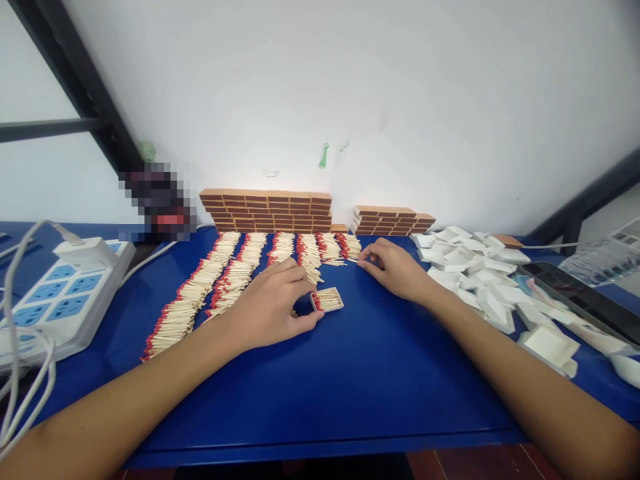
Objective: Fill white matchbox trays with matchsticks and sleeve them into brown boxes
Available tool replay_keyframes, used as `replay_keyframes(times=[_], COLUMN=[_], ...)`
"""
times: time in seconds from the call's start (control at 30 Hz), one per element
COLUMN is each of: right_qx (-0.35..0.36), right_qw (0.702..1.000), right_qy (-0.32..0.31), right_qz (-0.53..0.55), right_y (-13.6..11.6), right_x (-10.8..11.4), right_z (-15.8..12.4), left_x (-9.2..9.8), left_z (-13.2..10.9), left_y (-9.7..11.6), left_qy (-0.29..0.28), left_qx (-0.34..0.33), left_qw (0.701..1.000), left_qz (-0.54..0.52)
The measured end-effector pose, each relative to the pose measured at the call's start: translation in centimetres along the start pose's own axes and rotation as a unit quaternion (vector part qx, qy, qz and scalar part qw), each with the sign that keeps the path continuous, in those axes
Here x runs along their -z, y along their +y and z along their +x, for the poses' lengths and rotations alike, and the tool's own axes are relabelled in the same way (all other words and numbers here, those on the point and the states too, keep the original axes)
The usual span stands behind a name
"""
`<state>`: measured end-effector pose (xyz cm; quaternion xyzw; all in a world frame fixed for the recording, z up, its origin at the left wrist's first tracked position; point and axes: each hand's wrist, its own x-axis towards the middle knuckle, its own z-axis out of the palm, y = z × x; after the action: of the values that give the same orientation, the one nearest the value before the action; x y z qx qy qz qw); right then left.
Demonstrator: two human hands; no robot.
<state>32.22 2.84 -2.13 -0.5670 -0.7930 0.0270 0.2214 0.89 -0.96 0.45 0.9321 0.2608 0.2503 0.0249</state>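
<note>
My left hand (273, 300) grips the left end of a small white matchbox tray (341, 305) between thumb and fingers. Inside the tray lie red-tipped matchsticks (329, 299), heads to the left. With its thumb and fingertips together, my right hand (390, 267) pinches at the ends of matchsticks (353, 259) at the right end of the rows; how many it holds is hidden. Long rows of matchsticks (193, 287) lie side by side to the left, red heads mostly leftward. My left hand and forearm cover part of them.
Brown matchboxes stand stacked (265, 212) against the wall, with a smaller stack (390, 220) to the right. White empty trays (470, 267) are heaped at right, beside a phone (585, 300). A power strip (65, 293) with cables sits left on the blue table (325, 400).
</note>
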Motion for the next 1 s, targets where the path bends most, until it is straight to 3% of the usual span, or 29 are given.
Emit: replay_keyframes(times=[0.43,0.6,0.77,1.0], right_qx=[-0.001,0.071,0.135,0.135], right_qw=[0.999,0.994,0.982,0.986], right_qy=[-0.024,-0.012,-0.059,-0.059], right_qz=[0.032,0.086,0.115,0.081], right_y=[-0.4,-3.6,-7.6,-7.8], right_x=[0.4,1.4,1.6,0.6], right_z=[0.0,-1.0,-2.4,-2.8], left_x=[0.0,0.0,0.1,0.2], left_z=[-0.1,-0.1,0.1,0.1], left_y=[0.0,0.0,-0.1,0.1], left_qy=[-0.001,0.008,0.003,0.008], left_qx=[0.001,0.009,0.013,0.007], left_qw=[1.000,1.000,1.000,1.000], left_qz=[-0.007,0.010,0.018,0.009])
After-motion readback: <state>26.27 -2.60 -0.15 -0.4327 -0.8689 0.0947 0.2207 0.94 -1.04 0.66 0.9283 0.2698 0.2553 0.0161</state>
